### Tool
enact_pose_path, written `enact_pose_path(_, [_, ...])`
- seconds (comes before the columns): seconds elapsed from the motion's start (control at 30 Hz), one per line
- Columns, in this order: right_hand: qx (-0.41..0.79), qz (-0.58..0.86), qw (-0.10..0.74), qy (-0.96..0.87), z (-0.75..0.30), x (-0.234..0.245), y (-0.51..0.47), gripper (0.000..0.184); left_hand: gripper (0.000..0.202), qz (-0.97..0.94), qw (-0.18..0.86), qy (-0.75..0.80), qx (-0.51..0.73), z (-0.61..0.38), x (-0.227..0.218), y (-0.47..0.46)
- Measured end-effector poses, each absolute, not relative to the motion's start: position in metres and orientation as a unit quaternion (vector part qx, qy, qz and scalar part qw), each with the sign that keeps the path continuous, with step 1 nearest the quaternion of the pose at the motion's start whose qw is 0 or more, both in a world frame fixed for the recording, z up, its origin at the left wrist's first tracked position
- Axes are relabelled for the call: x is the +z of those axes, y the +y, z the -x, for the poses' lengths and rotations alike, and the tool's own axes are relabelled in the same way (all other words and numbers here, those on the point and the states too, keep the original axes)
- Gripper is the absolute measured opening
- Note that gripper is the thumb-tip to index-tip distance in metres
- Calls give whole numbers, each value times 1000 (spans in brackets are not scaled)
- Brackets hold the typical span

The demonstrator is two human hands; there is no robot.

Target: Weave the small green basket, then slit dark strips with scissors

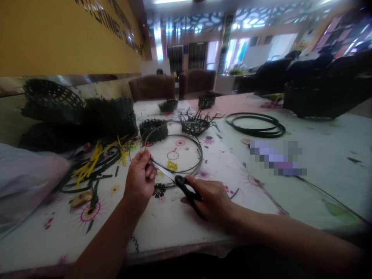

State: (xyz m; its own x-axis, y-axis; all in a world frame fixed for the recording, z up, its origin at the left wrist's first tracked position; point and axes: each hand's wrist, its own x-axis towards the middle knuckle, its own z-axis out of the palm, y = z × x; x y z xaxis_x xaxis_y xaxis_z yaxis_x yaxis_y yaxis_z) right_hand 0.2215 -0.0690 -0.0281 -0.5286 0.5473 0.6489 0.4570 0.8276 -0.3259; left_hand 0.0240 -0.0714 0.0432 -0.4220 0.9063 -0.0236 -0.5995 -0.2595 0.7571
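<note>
Here, left hand (141,179) pinching a black plastic strip (201,155), right hand (208,202) clenching black-handled scissors (186,187), wall lettering (109,19) unreadable

Black-handled scissors (186,187), lying along a looped dark plastic strip (200,153)

Between the right hand (207,201) and the black strip coil (255,126), the table (319,193) offers a free path toward the far side. Forward travel from the left hand (140,180) is obstructed by the strip loop (200,153) and, beyond it, the woven baskets (153,130). Leftward travel is obstructed by the yellow strips (90,162) and the gray cloth (26,182), while the scissors (186,188) occupy the gap between the hands.
</note>
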Motion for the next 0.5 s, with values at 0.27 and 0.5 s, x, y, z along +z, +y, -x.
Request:
enact_pose_path(0.27, [107, 295, 361, -878, -222, -22, -65, 42, 23, -228, 505, 351, 755, -22, 40, -68])
enact_pose_path(0.5, [99, 271, 306, -907, -243, -10, -73, 43, 26, -286, 589, 304, 692, -6, 50, -65])
